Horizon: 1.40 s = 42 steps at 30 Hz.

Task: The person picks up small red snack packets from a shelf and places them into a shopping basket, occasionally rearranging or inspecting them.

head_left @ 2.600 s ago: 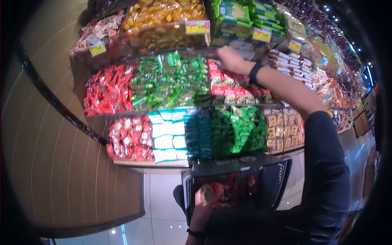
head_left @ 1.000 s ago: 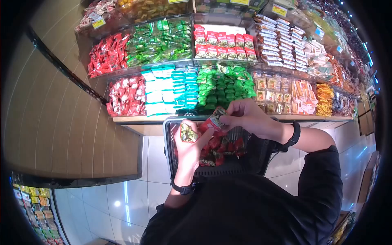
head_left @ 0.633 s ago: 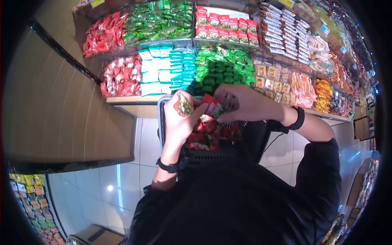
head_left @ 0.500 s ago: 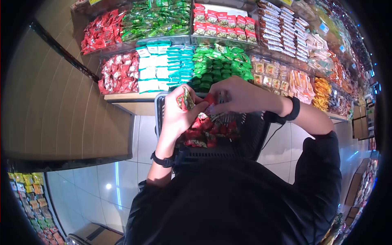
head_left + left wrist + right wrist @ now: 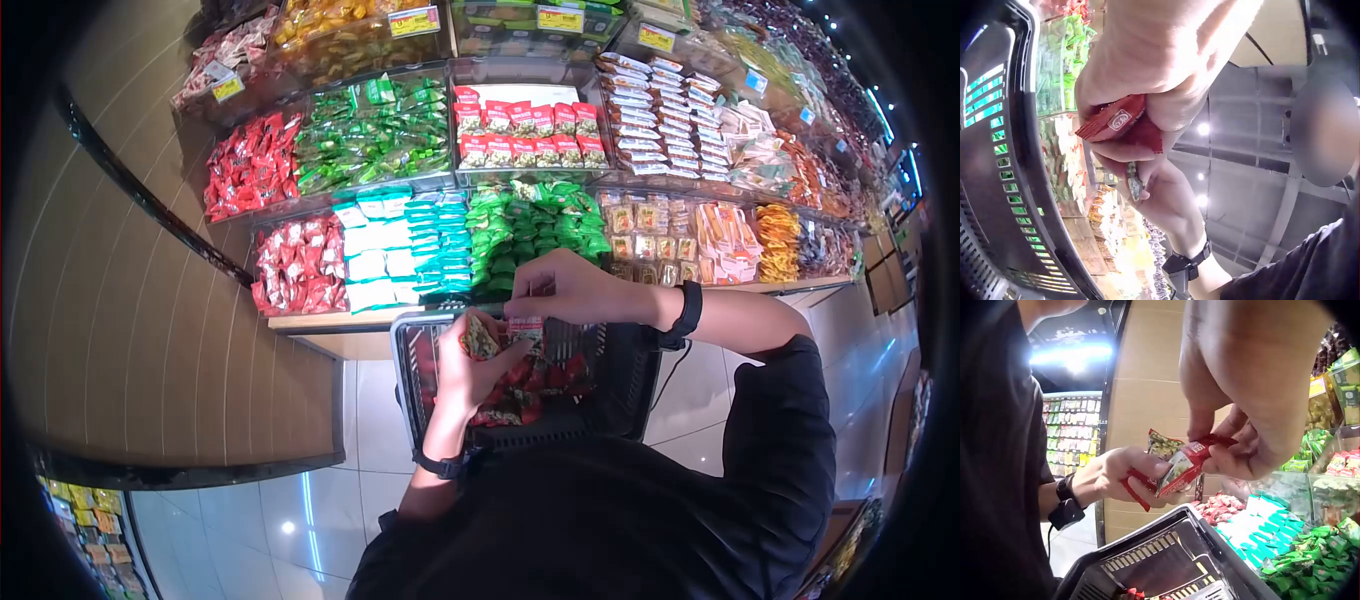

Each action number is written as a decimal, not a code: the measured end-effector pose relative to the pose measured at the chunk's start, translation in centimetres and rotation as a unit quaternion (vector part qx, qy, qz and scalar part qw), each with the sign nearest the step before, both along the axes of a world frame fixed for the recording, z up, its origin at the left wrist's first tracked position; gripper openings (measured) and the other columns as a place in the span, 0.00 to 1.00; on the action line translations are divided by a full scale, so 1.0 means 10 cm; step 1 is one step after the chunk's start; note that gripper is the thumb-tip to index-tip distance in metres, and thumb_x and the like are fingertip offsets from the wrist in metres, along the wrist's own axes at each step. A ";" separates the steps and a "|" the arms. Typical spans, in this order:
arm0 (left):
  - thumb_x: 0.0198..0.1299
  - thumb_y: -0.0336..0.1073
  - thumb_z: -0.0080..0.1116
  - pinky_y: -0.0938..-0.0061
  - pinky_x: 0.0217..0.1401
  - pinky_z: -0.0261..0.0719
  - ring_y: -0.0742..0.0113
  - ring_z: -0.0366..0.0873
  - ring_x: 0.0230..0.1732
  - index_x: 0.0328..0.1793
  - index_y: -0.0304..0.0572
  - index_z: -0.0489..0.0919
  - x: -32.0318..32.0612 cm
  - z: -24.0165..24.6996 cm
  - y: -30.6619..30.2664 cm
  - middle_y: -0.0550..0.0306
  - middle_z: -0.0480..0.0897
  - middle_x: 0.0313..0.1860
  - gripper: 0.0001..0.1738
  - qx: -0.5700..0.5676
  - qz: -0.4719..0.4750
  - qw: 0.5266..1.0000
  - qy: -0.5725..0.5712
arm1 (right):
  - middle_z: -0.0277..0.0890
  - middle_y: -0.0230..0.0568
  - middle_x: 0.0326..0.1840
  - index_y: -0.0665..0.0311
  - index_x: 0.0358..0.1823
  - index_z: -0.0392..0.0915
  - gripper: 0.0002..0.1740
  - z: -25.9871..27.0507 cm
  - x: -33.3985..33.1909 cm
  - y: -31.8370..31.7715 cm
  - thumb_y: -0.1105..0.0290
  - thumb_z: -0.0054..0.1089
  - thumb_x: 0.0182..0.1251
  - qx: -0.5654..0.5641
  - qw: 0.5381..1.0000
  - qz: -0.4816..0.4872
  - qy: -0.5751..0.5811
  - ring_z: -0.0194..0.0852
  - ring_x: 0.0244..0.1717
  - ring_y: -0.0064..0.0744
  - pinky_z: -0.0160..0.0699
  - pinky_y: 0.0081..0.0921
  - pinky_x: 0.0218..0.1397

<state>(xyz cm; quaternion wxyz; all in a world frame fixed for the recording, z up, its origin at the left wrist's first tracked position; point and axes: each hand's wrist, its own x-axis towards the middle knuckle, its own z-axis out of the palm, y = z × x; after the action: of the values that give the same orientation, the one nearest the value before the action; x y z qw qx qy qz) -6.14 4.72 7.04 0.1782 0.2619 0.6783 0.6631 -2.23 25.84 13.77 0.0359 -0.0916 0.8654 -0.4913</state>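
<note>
Right hand point(image 5: 570, 288) has come back from the red-and-white packets' bin, where it was reaching 2.6 s ago — now over the basket point(image 5: 628, 375), beside the left hand point(image 5: 468, 375). Between the two is a red snack packet point(image 5: 1185, 467): right fingers pinch its upper edge, left thumb presses on its face. Left fingers are curled round a second packet point(image 5: 480, 338), pea picture showing. Both packets are above the basket's far left part.

Surroundings: tiered shelf just beyond the basket. Lower row, from image left: pinkish-red packets point(image 5: 300, 265), white and teal packets point(image 5: 438, 245), green packets point(image 5: 540, 235). Row above: red packets point(image 5: 253, 165), green bags point(image 5: 375, 140), red-and-white packets point(image 5: 525, 135) standing in lines, wrapped bars point(image 5: 635, 125). Right hand and forearm cross in front of the lower row and hide part of the basket's far rim.

Containers: black slatted basket, grey rim — loose red packets point(image 5: 540, 380) on its floor, partly screened by the left hand. Shelf bins have clear front panels.
</note>
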 end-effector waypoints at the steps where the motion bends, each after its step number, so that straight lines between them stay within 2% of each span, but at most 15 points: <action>1: 0.50 0.23 0.79 0.74 0.48 0.81 0.74 0.80 0.41 0.32 0.42 0.70 0.01 -0.01 0.00 0.59 0.83 0.35 0.22 0.016 -0.005 1.000 -0.009 | 0.82 0.30 0.28 0.66 0.34 0.85 0.15 0.02 0.01 -0.01 0.60 0.70 0.72 0.001 1.000 -0.003 0.002 0.76 0.27 0.17 0.75 0.22 0.30; 3: 0.51 0.23 0.79 0.73 0.49 0.81 0.74 0.80 0.41 0.32 0.42 0.70 0.01 -0.04 0.02 0.59 0.83 0.36 0.22 0.033 -0.012 0.999 -0.016 | 0.82 0.31 0.27 0.68 0.35 0.85 0.15 0.04 0.03 -0.06 0.61 0.68 0.73 -0.099 0.985 -0.091 -0.112 0.75 0.25 0.16 0.73 0.20 0.27; 7: 0.50 0.21 0.79 0.73 0.50 0.81 0.74 0.80 0.42 0.32 0.43 0.70 0.02 -0.11 0.00 0.59 0.83 0.37 0.22 0.093 -0.019 0.994 -0.062 | 0.82 0.31 0.27 0.68 0.35 0.85 0.15 0.01 0.01 -0.06 0.62 0.67 0.74 -0.160 0.961 -0.132 -0.181 0.75 0.24 0.16 0.72 0.19 0.26; 9: 0.51 0.21 0.79 0.74 0.50 0.81 0.76 0.79 0.43 0.32 0.43 0.69 0.00 -0.18 -0.02 0.59 0.83 0.38 0.23 0.093 -0.017 0.991 -0.094 | 0.83 0.32 0.28 0.67 0.36 0.85 0.13 0.10 -0.02 -0.03 0.63 0.67 0.73 -0.095 0.983 -0.043 -0.151 0.76 0.24 0.17 0.75 0.19 0.27; 13: 0.52 0.20 0.78 0.77 0.45 0.81 0.76 0.81 0.41 0.33 0.41 0.70 -0.02 -0.20 -0.01 0.54 0.86 0.42 0.22 0.108 0.008 0.987 -0.122 | 0.83 0.31 0.30 0.67 0.41 0.85 0.10 0.18 -0.13 0.10 0.66 0.66 0.74 -0.051 0.986 -0.010 -0.156 0.79 0.28 0.17 0.78 0.18 0.32; 15: 0.56 0.18 0.74 0.79 0.41 0.83 0.73 0.84 0.40 0.35 0.40 0.70 -0.04 -0.14 -0.03 0.51 0.87 0.44 0.19 0.140 0.012 0.979 -0.148 | 0.86 0.36 0.34 0.67 0.43 0.85 0.07 0.33 -0.37 0.32 0.71 0.66 0.73 0.171 0.984 -0.023 0.031 0.83 0.34 0.20 0.82 0.22 0.38; 17: 0.59 0.18 0.70 0.82 0.30 0.78 0.74 0.83 0.35 0.36 0.40 0.71 -0.08 -0.18 -0.09 0.46 0.87 0.43 0.16 0.159 0.037 0.967 -0.197 | 0.87 0.38 0.36 0.67 0.44 0.85 0.06 0.54 -0.80 0.63 0.73 0.65 0.71 0.019 0.990 -0.134 0.050 0.84 0.37 0.24 0.83 0.26 0.42; 19: 0.64 0.18 0.65 0.81 0.28 0.78 0.68 0.86 0.37 0.38 0.40 0.71 -0.10 -0.25 -0.15 0.45 0.87 0.43 0.13 0.164 0.023 0.969 -0.181 | 0.87 0.49 0.34 0.68 0.44 0.85 0.06 0.84 -1.31 1.05 0.75 0.63 0.69 0.235 0.909 -0.172 0.297 0.87 0.34 0.35 0.82 0.35 0.40; 22: 0.65 0.18 0.63 0.80 0.28 0.79 0.61 0.88 0.41 0.41 0.40 0.71 -0.13 -0.48 -0.19 0.42 0.86 0.46 0.12 0.202 -0.018 0.944 -0.261 | 0.85 0.55 0.35 0.68 0.45 0.85 0.08 0.97 -2.02 1.56 0.73 0.63 0.68 0.276 0.881 -0.219 0.317 0.86 0.37 0.52 0.82 0.39 0.43; 24: 0.64 0.19 0.64 0.80 0.30 0.81 0.64 0.88 0.40 0.40 0.39 0.71 -0.16 -0.57 -0.17 0.43 0.86 0.46 0.12 0.197 -0.014 0.945 -0.259 | 0.84 0.57 0.35 0.69 0.44 0.84 0.09 0.89 -2.40 1.78 0.72 0.63 0.66 0.339 0.849 -0.231 0.333 0.84 0.40 0.59 0.82 0.44 0.46; 29: 0.65 0.20 0.65 0.80 0.29 0.80 0.71 0.85 0.35 0.39 0.38 0.71 -0.17 -0.55 -0.23 0.44 0.87 0.44 0.12 0.167 -0.012 0.940 -0.296 | 0.85 0.57 0.39 0.66 0.43 0.86 0.08 0.40 -3.02 2.16 0.74 0.62 0.64 0.376 0.851 -0.235 0.281 0.84 0.46 0.59 0.81 0.48 0.51; 33: 0.67 0.21 0.62 0.79 0.31 0.80 0.66 0.86 0.42 0.41 0.38 0.72 -0.19 -0.58 -0.27 0.45 0.85 0.45 0.09 0.206 -0.045 0.914 -0.346 | 0.86 0.55 0.40 0.66 0.40 0.87 0.07 0.15 -3.26 2.33 0.74 0.62 0.65 0.368 0.864 -0.236 0.250 0.85 0.45 0.58 0.82 0.46 0.51; 34: 0.69 0.23 0.61 0.76 0.37 0.82 0.63 0.86 0.46 0.43 0.37 0.74 -0.21 -0.61 -0.29 0.45 0.85 0.46 0.06 0.219 -0.066 0.904 -0.361 | 0.86 0.54 0.39 0.65 0.39 0.87 0.07 0.12 -3.31 2.38 0.73 0.63 0.63 0.361 0.871 -0.238 0.235 0.85 0.44 0.57 0.82 0.44 0.50; 37: 0.71 0.26 0.60 0.74 0.43 0.83 0.63 0.86 0.48 0.44 0.36 0.75 -0.20 -0.70 -0.26 0.46 0.85 0.47 0.04 0.250 -0.074 0.902 -0.344 | 0.86 0.53 0.37 0.65 0.37 0.87 0.06 0.05 -3.44 2.48 0.73 0.65 0.61 0.346 0.886 -0.233 0.203 0.86 0.43 0.54 0.83 0.41 0.48; 42: 0.73 0.30 0.57 0.71 0.50 0.83 0.62 0.85 0.50 0.47 0.35 0.76 -0.19 -0.69 -0.26 0.47 0.84 0.48 0.05 0.251 -0.097 0.901 -0.339 | 0.86 0.51 0.35 0.63 0.35 0.87 0.05 -0.03 -3.57 2.51 0.72 0.66 0.60 0.314 0.909 -0.230 0.151 0.87 0.40 0.50 0.83 0.39 0.45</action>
<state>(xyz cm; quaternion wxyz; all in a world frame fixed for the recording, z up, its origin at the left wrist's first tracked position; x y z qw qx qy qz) -8.05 2.15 0.10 0.3888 0.1218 0.3589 0.8397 -37.92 50.94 13.49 -0.1824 0.0526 0.9672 -0.1689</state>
